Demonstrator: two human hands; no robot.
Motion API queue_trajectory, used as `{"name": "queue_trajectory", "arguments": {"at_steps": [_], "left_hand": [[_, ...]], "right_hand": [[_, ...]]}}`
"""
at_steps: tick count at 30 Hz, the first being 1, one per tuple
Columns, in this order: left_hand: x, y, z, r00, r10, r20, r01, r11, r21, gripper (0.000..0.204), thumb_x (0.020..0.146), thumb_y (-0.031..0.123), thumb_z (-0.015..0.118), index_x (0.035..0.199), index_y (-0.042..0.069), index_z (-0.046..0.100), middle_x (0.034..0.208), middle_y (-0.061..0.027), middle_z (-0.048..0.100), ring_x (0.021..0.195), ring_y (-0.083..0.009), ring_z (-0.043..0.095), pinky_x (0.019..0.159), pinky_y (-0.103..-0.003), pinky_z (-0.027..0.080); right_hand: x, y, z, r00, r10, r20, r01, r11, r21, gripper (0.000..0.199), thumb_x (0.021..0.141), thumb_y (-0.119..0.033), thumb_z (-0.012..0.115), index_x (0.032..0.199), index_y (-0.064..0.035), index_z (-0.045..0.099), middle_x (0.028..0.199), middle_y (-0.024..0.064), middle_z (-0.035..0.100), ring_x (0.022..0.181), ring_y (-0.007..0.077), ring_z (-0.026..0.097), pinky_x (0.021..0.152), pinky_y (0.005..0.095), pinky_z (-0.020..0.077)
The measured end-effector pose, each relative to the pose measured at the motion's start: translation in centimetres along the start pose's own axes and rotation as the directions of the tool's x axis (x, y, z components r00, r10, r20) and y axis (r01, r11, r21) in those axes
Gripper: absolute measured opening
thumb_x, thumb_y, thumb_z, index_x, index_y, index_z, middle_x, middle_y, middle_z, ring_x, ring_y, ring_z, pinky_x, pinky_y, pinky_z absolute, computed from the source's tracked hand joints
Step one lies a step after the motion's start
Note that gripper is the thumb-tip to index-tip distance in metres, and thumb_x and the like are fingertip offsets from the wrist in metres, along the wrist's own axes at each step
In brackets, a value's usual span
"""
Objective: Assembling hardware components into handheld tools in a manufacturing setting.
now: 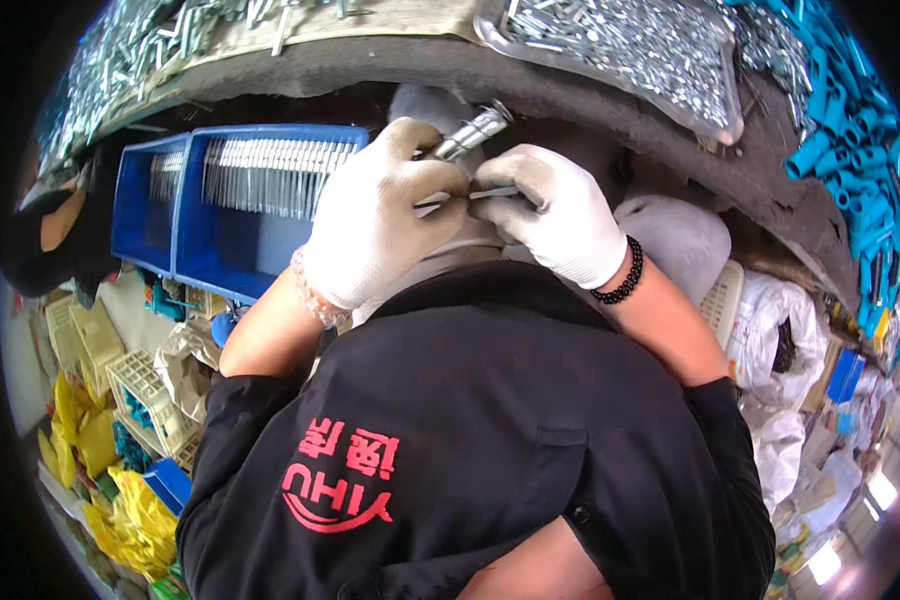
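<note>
Close to the chest: both gloved hands are meeting just below the table [530, 75] edge.
Left hand [375, 215]: fingers are curling shut around a silvery metal sleeve [470, 132] that is sticking up and to the right.
Right hand [555, 210]: fingertips are pinching a thin metal pin [492, 192] pointing at the left hand.
Risk: the pin is looking small against thick gloves; it could slip and drop into the lap or the clutter below.
Room: the hands are crowded; the table edge is arching just above, a blue bin [220, 220] of bright metal parts is hanging just left, and white bags [680, 235] are pressing in at right.
</note>
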State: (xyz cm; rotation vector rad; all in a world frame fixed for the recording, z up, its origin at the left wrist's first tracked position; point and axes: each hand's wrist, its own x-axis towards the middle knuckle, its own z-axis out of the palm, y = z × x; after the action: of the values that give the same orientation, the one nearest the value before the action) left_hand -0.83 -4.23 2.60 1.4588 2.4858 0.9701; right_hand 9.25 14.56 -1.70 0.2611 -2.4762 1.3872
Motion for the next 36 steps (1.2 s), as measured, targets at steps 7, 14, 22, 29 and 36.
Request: {"name": "queue_trajectory", "arguments": {"at_steps": [7,14,22,29,36], "left_hand": [[2.3,1.5,4.0,0.972,-0.041,0.232,0.146,0.878,-0.456,0.032,0.084,0.004,0.068,0.115,0.002,0.063,0.105,-0.0110,0.063,0.093,-0.0207,0.064,0.083,-0.031,0.051],[2.4,1.9,3.2,0.808,-0.249,0.534,0.577,0.515,-0.634,0.028,0.087,0.007,0.066,0.113,0.000,0.058,0.095,-0.0044,0.063,0.087,-0.0075,0.059,0.074,-0.023,0.049],[2.2,2.7,3.1,0.767,-0.231,0.598,0.626,0.474,-0.620,0.022,0.089,0.004,0.065,0.110,0.003,0.058,0.091,-0.0024,0.062,0.068,-0.0061,0.059,0.054,-0.019,0.043],[1.8,1.7,3.7,0.791,-0.254,0.556,0.611,0.363,-0.704,0.022,0.088,0.006,0.069,0.107,0.003,0.059,0.090,-0.0040,0.063,0.064,-0.0085,0.060,0.054,-0.021,0.045],[1.7,1.2,4.4,0.791,-0.197,0.580,0.603,0.412,-0.683,0.018,0.086,0.008,0.074,0.096,0.002,0.060,0.082,-0.0036,0.063,0.064,-0.0077,0.061,0.055,-0.022,0.046]], "right_hand": [[-8.2,0.0,-7.0,0.853,0.450,-0.265,-0.476,0.878,-0.042,0.016,0.086,-0.013,0.069,0.099,-0.0024,0.067,0.093,0.0116,0.069,0.088,0.0239,0.068,0.079,0.0335,0.0521],[-11.4,-0.5,-12.2,0.669,0.563,-0.485,-0.591,0.799,0.112,0.009,0.088,-0.005,0.070,0.092,0.0002,0.065,0.082,0.0006,0.065,0.076,0.0061,0.058,0.071,0.0224,0.0481],[-7.0,-1.2,-9.6,0.822,0.518,-0.235,-0.524,0.851,0.042,0.017,0.082,-0.013,0.077,0.086,-0.0034,0.065,0.073,-0.0006,0.062,0.067,0.0041,0.055,0.063,0.0218,0.0469],[-6.3,-1.0,-7.8,0.824,0.536,-0.187,-0.522,0.844,0.121,0.018,0.082,-0.013,0.077,0.087,-0.0027,0.063,0.074,-0.0006,0.064,0.068,0.0041,0.057,0.064,0.0221,0.0483],[-6.4,-1.5,-7.6,0.815,0.545,-0.198,-0.546,0.836,0.054,0.018,0.082,-0.014,0.078,0.086,-0.0028,0.063,0.073,-0.0001,0.063,0.067,0.0049,0.057,0.064,0.0224,0.0482]]}}
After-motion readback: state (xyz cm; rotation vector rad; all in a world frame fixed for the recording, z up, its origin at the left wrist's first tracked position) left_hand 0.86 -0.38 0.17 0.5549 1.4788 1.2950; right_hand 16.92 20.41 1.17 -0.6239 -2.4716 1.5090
